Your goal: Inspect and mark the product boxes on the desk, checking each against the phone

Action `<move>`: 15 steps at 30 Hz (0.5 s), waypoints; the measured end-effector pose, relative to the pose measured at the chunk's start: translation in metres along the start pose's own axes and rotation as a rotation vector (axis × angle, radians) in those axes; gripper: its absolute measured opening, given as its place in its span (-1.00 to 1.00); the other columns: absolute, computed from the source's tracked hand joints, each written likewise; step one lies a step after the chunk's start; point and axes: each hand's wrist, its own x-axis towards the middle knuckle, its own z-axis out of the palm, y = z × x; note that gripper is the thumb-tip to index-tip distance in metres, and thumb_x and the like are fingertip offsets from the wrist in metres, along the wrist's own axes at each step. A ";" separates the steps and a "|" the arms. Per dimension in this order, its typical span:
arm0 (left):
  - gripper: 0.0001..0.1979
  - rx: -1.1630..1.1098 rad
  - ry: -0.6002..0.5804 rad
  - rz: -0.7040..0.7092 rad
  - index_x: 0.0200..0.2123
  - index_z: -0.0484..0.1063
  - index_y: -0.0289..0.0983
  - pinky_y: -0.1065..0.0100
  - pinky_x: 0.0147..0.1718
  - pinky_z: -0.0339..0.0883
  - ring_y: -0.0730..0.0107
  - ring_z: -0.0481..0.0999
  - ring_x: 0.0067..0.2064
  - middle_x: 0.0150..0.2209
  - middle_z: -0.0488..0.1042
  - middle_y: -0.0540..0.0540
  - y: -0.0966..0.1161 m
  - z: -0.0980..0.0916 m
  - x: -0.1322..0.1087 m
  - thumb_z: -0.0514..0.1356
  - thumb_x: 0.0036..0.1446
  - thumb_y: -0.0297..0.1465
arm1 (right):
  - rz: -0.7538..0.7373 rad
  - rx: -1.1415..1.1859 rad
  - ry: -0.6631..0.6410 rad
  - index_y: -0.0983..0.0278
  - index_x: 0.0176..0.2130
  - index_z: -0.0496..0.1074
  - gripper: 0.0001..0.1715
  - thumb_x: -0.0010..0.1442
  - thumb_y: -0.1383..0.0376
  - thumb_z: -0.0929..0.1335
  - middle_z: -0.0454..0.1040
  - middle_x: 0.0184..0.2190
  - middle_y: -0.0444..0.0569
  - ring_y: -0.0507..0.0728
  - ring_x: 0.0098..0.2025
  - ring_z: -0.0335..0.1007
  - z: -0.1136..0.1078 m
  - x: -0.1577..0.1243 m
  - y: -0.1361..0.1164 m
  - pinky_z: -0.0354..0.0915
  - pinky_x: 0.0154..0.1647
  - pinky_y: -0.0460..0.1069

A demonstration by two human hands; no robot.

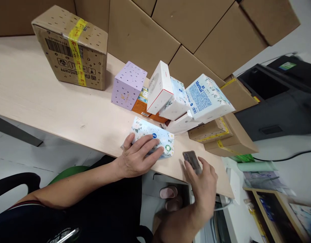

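A soft pack of tissues with a pale blue floral wrapper lies near the table's front edge. My left hand rests on top of it, fingers spread over the wrapper and thumb at its left end. To the right, my right hand has its thumb and fingers at opposite sides of a smartphone in a brownish clear case. The camera end of the phone points away from me, and a shadow falls beside it. Whether the phone touches the tabletop I cannot tell.
Behind the pack stand a lilac box, an orange box, a white box and a large tissue pack. A taped carton is at left. Stacked cartons line the back. The table's front edge runs close to me.
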 end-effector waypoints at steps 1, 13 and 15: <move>-0.79 0.007 0.001 -0.004 -0.08 0.54 -0.15 0.09 0.53 -0.34 0.27 0.58 0.08 -0.04 0.65 -0.03 0.000 0.000 0.000 0.31 0.20 -0.42 | 0.038 -0.024 -0.074 0.31 0.28 0.38 0.02 0.12 -0.31 0.33 0.41 0.27 0.34 0.55 0.32 0.24 -0.004 -0.002 0.016 0.15 0.32 0.38; -0.76 -0.010 0.033 -0.016 -0.10 0.56 -0.11 -0.22 0.49 -0.48 0.08 0.58 0.08 -0.08 0.69 0.03 -0.002 -0.001 0.003 0.34 0.13 -0.40 | 0.052 0.076 -0.192 0.35 0.30 0.39 0.01 0.12 -0.24 0.35 0.53 0.18 0.30 0.49 0.26 0.37 -0.001 -0.007 0.047 0.23 0.32 0.36; -0.76 -0.012 0.022 -0.019 -0.10 0.55 -0.09 -0.24 0.48 -0.44 0.07 0.58 0.07 -0.07 0.69 0.05 -0.002 0.000 0.003 0.32 0.14 -0.40 | 0.051 0.066 -0.138 0.40 0.30 0.38 0.06 0.08 -0.24 0.36 0.53 0.18 0.35 0.52 0.24 0.39 -0.002 -0.011 0.042 0.25 0.30 0.38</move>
